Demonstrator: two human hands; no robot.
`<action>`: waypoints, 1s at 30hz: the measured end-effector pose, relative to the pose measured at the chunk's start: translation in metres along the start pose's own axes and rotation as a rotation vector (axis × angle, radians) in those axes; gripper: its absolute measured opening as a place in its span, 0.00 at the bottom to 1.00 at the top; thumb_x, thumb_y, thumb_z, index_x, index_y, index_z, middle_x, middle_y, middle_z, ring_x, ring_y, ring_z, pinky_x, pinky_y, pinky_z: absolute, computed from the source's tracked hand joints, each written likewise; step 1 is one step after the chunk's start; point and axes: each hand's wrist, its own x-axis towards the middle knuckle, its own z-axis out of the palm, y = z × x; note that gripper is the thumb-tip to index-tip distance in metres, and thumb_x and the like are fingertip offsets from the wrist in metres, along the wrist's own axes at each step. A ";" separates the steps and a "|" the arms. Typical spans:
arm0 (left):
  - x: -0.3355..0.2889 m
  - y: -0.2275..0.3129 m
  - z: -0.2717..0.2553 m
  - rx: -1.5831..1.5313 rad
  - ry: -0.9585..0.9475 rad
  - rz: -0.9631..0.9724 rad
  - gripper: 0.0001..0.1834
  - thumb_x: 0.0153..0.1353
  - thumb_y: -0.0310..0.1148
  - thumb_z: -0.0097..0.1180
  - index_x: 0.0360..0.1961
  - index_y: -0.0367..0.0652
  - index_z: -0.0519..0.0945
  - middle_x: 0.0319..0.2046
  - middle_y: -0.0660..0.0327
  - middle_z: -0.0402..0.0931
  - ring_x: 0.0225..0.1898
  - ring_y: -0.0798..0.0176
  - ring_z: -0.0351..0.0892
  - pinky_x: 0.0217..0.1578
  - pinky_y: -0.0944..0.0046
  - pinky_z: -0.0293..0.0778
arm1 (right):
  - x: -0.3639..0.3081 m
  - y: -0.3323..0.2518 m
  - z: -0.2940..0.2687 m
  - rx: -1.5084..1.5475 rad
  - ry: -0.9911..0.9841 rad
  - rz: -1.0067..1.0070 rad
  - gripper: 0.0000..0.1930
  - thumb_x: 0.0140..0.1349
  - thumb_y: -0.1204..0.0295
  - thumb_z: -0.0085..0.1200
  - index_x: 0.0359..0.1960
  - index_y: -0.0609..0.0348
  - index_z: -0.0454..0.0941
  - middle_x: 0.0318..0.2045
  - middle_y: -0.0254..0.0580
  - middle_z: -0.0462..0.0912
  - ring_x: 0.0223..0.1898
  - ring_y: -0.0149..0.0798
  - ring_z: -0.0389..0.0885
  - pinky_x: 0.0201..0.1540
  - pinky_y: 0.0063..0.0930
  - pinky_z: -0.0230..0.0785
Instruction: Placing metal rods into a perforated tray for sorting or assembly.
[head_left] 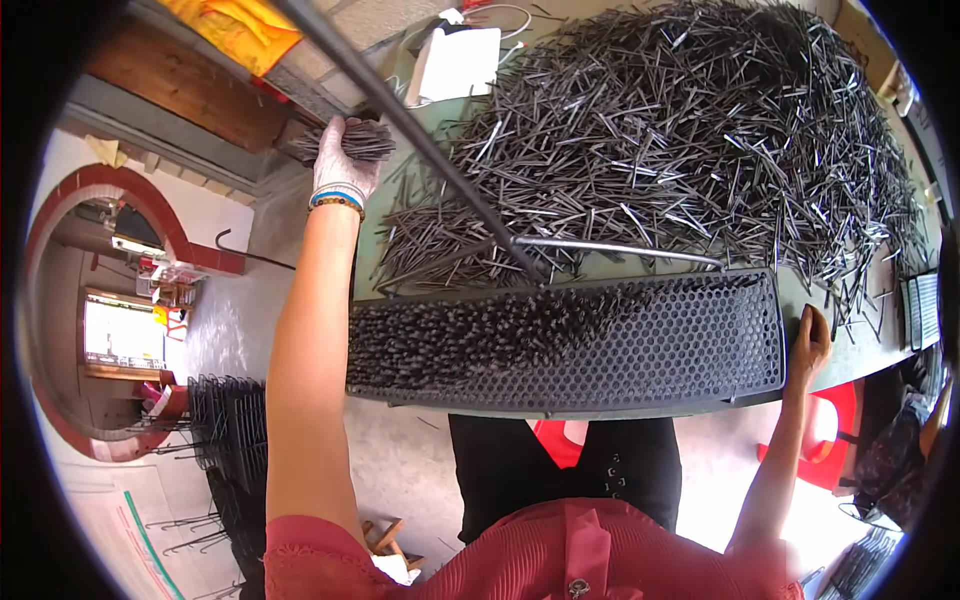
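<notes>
The green table (845,362) bears a heap of dark sticks (680,140) at upper right. A perforated tray (700,345), studded leftward, lies at centre. Upper left, the gloved left hand (341,162) clasps a stick bundle (370,142); the right hand (811,345) is beside the tray's right end, grip unclear.

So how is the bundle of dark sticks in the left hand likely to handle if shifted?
The bundle is probably stiff, its sticks looking straight. It may splay or shed pieces if the left hand loosens, as no band shows around it.
</notes>
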 end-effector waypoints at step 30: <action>-0.425 -0.144 -0.010 -0.073 -0.533 -0.894 0.19 0.60 0.32 0.60 0.50 0.37 0.72 0.29 0.62 0.77 0.27 0.66 0.77 0.30 0.62 0.78 | -0.177 -0.218 -0.015 0.332 -0.870 -0.032 0.17 0.70 0.64 0.48 0.45 0.68 0.79 0.33 0.38 0.82 0.35 0.28 0.77 0.40 0.23 0.69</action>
